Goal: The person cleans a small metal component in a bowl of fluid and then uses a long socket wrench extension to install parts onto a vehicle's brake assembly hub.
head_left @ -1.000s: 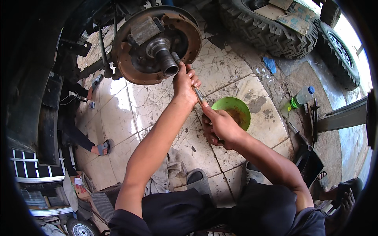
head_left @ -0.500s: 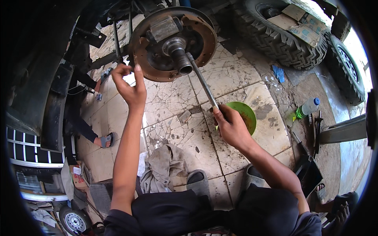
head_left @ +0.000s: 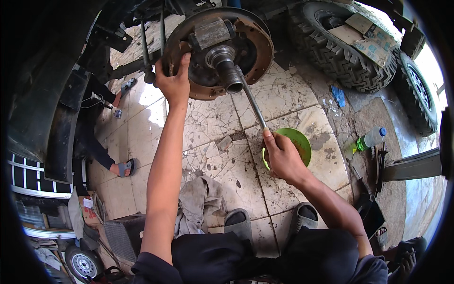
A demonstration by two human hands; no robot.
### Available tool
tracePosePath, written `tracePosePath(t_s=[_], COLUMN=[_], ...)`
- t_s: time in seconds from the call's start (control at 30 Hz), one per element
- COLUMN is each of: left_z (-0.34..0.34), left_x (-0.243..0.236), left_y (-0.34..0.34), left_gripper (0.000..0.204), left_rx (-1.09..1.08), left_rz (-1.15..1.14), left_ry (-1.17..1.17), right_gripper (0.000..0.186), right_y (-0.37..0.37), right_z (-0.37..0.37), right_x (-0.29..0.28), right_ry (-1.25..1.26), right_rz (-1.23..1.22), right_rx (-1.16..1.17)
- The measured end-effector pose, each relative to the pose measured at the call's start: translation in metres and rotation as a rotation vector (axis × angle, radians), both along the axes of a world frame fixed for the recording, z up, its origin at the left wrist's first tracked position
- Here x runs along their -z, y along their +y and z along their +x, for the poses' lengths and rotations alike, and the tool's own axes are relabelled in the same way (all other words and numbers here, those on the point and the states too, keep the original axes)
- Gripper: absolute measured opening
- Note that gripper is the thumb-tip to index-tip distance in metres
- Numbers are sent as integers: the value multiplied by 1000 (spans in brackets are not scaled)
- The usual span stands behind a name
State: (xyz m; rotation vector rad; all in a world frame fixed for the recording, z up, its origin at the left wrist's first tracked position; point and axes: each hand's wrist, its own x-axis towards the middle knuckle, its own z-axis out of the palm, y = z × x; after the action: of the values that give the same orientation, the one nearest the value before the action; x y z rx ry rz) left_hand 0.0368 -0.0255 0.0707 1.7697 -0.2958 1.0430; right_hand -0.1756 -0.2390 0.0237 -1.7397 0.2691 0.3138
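A rusty round brake backing plate (head_left: 258, 49) with a greasy metal block (head_left: 211, 34) and a hollow spindle (head_left: 228, 71) hangs at the top centre. My left hand (head_left: 174, 78) is on the plate's left edge, thumb up on its face and fingers curled round the rim. My right hand (head_left: 282, 156) is closed round the lower end of a long steel bar (head_left: 253, 104), whose upper end meets the plate's hub area beside the spindle's right side. A green bowl (head_left: 302, 142) with brownish contents sits on the floor behind my right hand.
Tyres (head_left: 343, 66) with cardboard lie top right. A bottle (head_left: 371, 138), tools and dark pan (head_left: 371, 213) are at right. A grey cloth (head_left: 198, 203) lies between my arms. Another person's leg (head_left: 97, 151) shows at left, and a hand (head_left: 406, 258) at lower right. Dark vehicle bodywork fills the upper left.
My left hand has left the bar and moved up and left onto the plate's edge. My right hand keeps hold of the bar, now at its lower end. The view has shifted slightly.
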Motion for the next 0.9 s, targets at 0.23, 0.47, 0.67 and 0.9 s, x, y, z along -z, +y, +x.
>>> tracePosePath(t_s=[0.23,0.47,0.67,0.9], left_z=[-2,0,1,3], left_x=[1,-1,0,2], left_y=[2,-1,3,5], left_gripper=[54,54,55,56], left_rx=[19,28,22,-13], left_rz=[-24,8,23,41], left_ry=[0,7,8,15], right_gripper=[45,36,53,41], right_y=[-8,1,7,13], right_z=[5,-7,-38,-26], right_x=[-31,-14,-15,-6], right_ry=[428,312,-122,-28], right_rz=[751,986,370,271], right_rx=[25,117,34,59])
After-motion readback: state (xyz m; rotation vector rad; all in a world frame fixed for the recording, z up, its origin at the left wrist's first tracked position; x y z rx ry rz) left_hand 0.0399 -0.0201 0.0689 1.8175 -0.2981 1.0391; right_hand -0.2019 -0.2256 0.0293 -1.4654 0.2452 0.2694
